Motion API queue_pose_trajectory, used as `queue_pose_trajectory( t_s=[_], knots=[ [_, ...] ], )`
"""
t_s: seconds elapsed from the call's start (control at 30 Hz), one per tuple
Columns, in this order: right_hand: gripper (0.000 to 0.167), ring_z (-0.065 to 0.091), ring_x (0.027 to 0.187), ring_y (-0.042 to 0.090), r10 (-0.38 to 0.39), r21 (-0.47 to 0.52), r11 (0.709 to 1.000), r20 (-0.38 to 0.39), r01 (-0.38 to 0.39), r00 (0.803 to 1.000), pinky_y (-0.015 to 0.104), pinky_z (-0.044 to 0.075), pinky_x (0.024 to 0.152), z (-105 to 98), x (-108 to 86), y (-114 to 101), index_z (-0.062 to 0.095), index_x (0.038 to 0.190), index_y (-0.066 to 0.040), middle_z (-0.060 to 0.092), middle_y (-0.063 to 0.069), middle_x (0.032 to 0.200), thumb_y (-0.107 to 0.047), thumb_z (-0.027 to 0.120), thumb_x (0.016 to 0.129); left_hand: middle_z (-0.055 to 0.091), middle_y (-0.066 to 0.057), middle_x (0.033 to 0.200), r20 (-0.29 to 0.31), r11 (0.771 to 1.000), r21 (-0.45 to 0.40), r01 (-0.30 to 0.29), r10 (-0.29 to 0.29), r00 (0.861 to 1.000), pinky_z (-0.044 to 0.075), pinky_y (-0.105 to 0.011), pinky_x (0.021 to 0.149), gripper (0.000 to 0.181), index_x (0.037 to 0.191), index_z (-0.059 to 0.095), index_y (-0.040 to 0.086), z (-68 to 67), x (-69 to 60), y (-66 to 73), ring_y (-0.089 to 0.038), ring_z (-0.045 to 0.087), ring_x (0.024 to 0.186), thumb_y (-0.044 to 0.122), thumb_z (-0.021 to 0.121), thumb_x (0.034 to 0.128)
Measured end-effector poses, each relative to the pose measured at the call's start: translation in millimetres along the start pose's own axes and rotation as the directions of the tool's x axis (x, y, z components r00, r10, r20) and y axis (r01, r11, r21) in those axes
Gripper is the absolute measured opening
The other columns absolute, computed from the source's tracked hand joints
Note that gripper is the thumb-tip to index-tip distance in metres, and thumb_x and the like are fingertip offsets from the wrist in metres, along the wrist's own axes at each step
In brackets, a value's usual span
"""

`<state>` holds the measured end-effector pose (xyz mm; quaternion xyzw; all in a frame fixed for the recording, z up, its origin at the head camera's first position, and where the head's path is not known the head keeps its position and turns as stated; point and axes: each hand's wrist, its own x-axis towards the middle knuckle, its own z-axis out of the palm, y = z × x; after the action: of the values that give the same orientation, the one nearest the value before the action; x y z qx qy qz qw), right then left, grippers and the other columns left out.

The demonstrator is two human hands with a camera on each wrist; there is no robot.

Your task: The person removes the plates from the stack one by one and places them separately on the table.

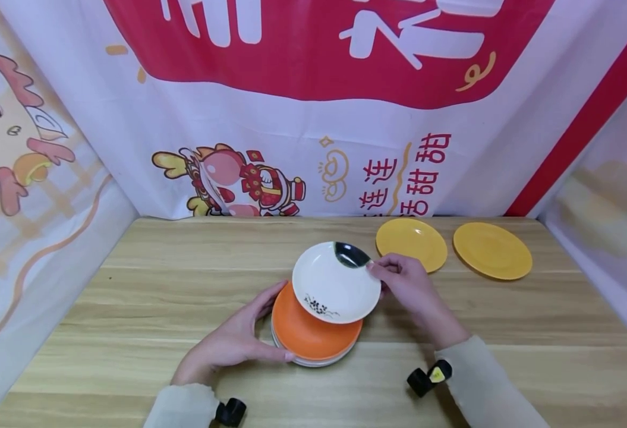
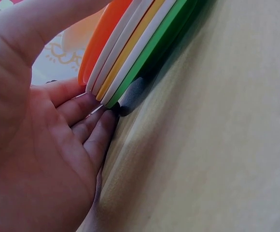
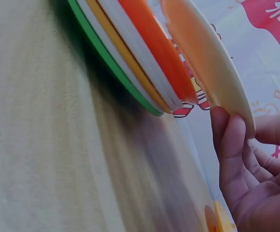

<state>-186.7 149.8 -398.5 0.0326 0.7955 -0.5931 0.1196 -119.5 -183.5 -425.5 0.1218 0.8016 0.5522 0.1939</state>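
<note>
The table (image 1: 104, 333) stretches left of the left hand (image 1: 238, 339), its thumb and fingers spread against the left rim of a plate stack (image 2: 130, 50). An orange plate (image 1: 313, 339) tops white, yellow and green edges. Above, across a gap, the right hand (image 1: 409, 288) pinches a white plate (image 1: 334, 291) by its right rim. Two yellow plates (image 1: 492, 252) lie farther right, apart.

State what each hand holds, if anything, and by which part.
The right hand pinches the round white plate with a black patch by its rim, beside that patch. The left hand touches the side of the orange-topped stack of round plates.
</note>
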Motion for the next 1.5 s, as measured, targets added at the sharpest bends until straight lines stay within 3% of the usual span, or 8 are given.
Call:
queue_pose_trajectory(
  t_s=[0.2, 0.47, 1.07, 1.5],
  knots=[
    [0.038, 0.068, 0.094, 0.02, 0.055, 0.052, 0.997, -0.052, -0.052, 0.997, 0.025, 0.064, 0.081, -3, 5.5, -5, 0.068, 0.13, -0.001, 0.073, 0.013, 0.117, -0.033, 0.066, 0.108, 0.036, 0.006, 0.174, 0.005, 1.0, 0.002, 0.001, -0.001, 1.0, 0.012, -0.072, 0.133, 0.115, 0.168, 0.032, 0.034, -0.9, -0.1, 0.0, -0.029, 0.033, 0.162, 0.032, 0.1, 0.0758],
    [0.042, 0.071, 0.101, 0.019, 0.084, 0.134, 0.988, -0.063, -0.075, 0.995, 0.028, 0.066, 0.09, 0, 13.3, -7, 0.063, 0.136, 0.003, 0.068, 0.018, 0.127, -0.03, 0.062, 0.11, 0.04, 0.007, 0.172, -0.007, 1.0, 0.002, 0.016, -0.016, 1.0, 0.015, -0.071, 0.133, 0.114, 0.167, 0.034, 0.036, -0.6, -0.7, 1.1, -0.027, 0.035, 0.161, 0.032, 0.101, 0.0743],
    [0.036, 0.07, 0.086, 0.013, 0.142, 0.362, 0.928, -0.111, -0.093, 0.984, 0.025, 0.067, 0.082, 30, 33.1, -10, 0.052, 0.136, 0.013, 0.06, 0.019, 0.117, -0.01, 0.06, 0.109, 0.039, 0.005, 0.172, 0.0, 1.0, -0.013, 0.003, -0.003, 1.0, 0.013, -0.072, 0.133, 0.115, 0.168, 0.033, 0.034, 0.2, -0.6, 0.7, -0.028, 0.033, 0.161, 0.031, 0.101, 0.0745],
    [0.038, 0.072, 0.09, 0.015, 0.2, 0.38, 0.916, -0.15, -0.13, 0.968, 0.025, 0.067, 0.084, 45, 41.0, -10, 0.054, 0.141, 0.01, 0.064, 0.022, 0.124, -0.009, 0.059, 0.109, 0.04, 0.005, 0.172, -0.002, 1.0, -0.02, -0.002, 0.002, 1.0, 0.012, -0.072, 0.133, 0.115, 0.168, 0.033, 0.034, -0.7, -0.2, -0.3, -0.027, 0.034, 0.161, 0.03, 0.101, 0.0743]
  ],
)
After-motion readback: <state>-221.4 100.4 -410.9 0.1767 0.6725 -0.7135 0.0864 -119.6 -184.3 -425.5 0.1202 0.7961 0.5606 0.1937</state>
